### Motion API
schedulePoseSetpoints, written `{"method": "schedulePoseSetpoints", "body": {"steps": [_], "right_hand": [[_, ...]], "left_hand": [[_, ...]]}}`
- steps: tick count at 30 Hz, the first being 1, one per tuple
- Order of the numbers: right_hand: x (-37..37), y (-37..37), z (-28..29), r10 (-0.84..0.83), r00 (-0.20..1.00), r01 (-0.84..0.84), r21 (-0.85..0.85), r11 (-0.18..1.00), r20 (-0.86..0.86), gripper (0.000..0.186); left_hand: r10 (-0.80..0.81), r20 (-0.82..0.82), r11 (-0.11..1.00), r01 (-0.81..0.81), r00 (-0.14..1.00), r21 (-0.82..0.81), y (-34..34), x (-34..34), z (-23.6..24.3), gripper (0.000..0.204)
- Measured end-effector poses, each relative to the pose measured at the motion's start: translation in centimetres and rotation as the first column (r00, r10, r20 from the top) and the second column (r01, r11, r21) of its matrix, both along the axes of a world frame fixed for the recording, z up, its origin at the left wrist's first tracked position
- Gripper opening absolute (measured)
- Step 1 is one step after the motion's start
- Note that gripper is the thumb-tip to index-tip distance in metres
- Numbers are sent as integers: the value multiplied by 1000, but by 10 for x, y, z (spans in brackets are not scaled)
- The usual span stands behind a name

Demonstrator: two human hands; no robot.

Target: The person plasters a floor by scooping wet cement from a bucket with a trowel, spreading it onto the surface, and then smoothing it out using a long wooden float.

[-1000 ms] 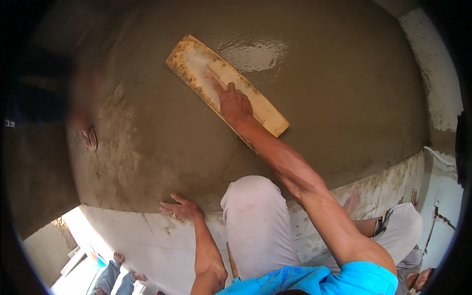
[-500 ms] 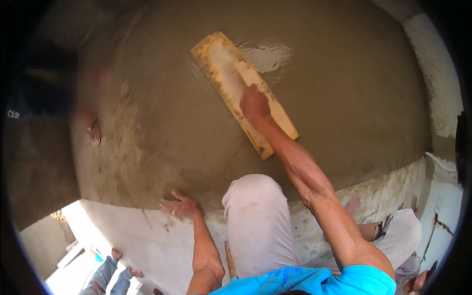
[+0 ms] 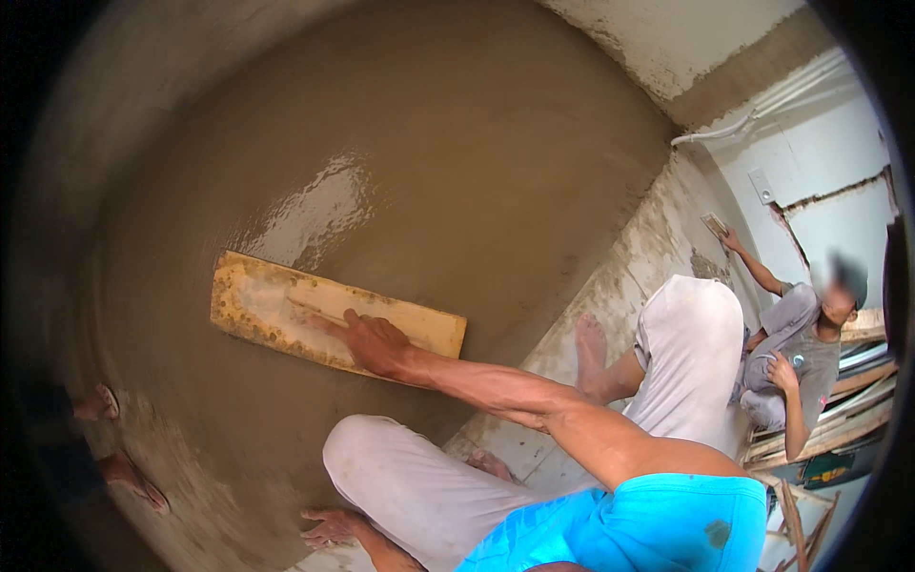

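Note:
My right hand [image 3: 379,345] is closed round the handle of a long, yellowish float [image 3: 257,305] with grey cement smeared on its back. The float lies flat on a wide sheet of wet grey-brown mortar [image 3: 457,172], and a glossy film of water shines beyond it. My left hand [image 3: 331,528] is low in the view beside my bent knee, near the mortar's edge. Its fingers are stretched apart with nothing in them, and cannot be seen clearly enough to tell whether they touch the surface.
Pale, stained tiles [image 3: 600,286] run along the mortar's near edge, under my bare feet. At the right a co-worker [image 3: 810,353] crouches, holding a small float [image 3: 714,225]. Behind are stacked boards [image 3: 863,381]. A person's sandalled feet [image 3: 138,484] stand at the left. A white pipe [image 3: 762,110] meets the far corner.
My view has swung to the right, bringing the co-worker and boards in. The float has turned from a steep slant to lying nearly crosswise; my right hand still grips it.

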State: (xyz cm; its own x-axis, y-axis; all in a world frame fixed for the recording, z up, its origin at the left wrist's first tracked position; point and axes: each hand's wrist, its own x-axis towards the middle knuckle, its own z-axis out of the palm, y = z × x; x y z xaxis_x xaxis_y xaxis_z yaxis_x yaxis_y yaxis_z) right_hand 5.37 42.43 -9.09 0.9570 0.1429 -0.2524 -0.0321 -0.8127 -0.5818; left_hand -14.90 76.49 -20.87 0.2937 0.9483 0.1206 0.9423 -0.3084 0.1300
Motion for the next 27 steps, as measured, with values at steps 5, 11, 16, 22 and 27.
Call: {"method": "schedulePoseSetpoints", "body": {"steps": [5, 11, 16, 22, 27], "right_hand": [[-9, -9, 48, -32, 999, 31, 20, 999, 23, 87], [-14, 5, 74, -50, 997, 51, -11, 999, 64, 85], [-27, -12, 93, -54, 999, 53, -145, 988, 2, 79], [-4, -10, 101, 38, 999, -38, -159, 987, -4, 78], [1, -21, 102, 64, 998, -65, -110, 992, -8, 79]], "left_hand": [[-53, -5, 999, 53, 999, 8, 7, -16, 29, 83], [-50, -564, 933, 240, 824, 268, 51, -14, 54, 72], [-80, -78, 992, 87, 994, 89, 12, 15, 87, 74], [-125, -81, 992, 125, 989, 0, -23, 51, 116, 79], [-141, -11, 989, 140, 990, -39, -61, 47, 110, 79]]}}
